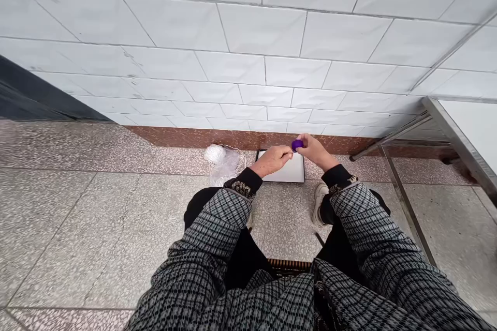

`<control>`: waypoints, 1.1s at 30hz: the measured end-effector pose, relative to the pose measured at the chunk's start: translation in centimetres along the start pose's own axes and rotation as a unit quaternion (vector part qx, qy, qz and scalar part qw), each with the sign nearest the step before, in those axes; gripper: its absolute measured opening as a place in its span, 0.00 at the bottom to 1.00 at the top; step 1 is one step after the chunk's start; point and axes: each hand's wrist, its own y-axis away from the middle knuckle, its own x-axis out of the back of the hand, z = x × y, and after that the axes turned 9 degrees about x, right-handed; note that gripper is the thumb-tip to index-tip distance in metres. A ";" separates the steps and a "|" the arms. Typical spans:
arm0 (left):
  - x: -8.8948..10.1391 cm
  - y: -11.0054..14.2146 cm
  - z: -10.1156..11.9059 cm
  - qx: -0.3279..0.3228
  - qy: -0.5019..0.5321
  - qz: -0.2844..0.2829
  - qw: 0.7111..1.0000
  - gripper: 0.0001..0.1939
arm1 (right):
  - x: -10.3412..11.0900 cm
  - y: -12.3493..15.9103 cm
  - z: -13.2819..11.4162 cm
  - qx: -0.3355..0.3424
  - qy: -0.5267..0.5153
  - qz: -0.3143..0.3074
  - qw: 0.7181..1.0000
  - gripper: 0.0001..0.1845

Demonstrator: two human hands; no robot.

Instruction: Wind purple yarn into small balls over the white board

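Note:
In front of me my right hand (313, 150) has its fingertips closed on a small, round, fuzzy purple ball (297, 144). My left hand (273, 160) is closed just left of the ball, its thumb and fingers pinched together. A thin strand or rod seems to run from this pinch to the underside of the ball, too small to make out. Below both hands a shallow white tray (289, 171) with a dark rim lies on the floor, partly covered by them.
Left of the tray, a white ball of yarn (215, 154) lies by a clear plastic bag (230, 163) and loose cord. A white tiled wall (264, 72) rises ahead. A metal-framed table (466, 129) stands at the right. My shoe (319, 204) is near the tray.

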 end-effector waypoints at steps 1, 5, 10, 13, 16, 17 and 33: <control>0.1 -0.1 0.0 0.000 0.004 0.017 1.000 0.09 | -0.2 0.1 0.1 -0.018 0.023 -0.008 1.000 0.15; 0.4 -0.6 -0.7 0.051 0.012 0.089 0.995 0.09 | -0.5 0.9 -0.9 -0.078 -0.082 -0.127 0.985 0.17; 0.1 -1.1 -1.3 0.108 0.040 0.072 0.991 0.11 | 0.1 1.6 -3.1 -0.102 -0.276 -0.153 0.943 0.18; -0.5 -1.0 -1.0 0.118 0.042 0.031 0.992 0.10 | 0.2 1.3 -3.4 -0.076 -0.329 -0.098 0.936 0.21; -0.9 -0.5 -0.5 0.081 0.028 -0.031 0.996 0.10 | 0.1 0.7 -2.7 -0.063 -0.297 -0.009 0.953 0.21; -1.0 -0.4 -0.4 0.059 0.024 -0.051 0.997 0.10 | 0.1 0.6 -2.4 -0.067 -0.252 0.013 0.965 0.19; -0.1 -0.4 -0.2 0.107 0.017 -0.016 0.994 0.10 | 0.9 1.1 -3.1 -0.072 -0.352 -0.020 0.933 0.22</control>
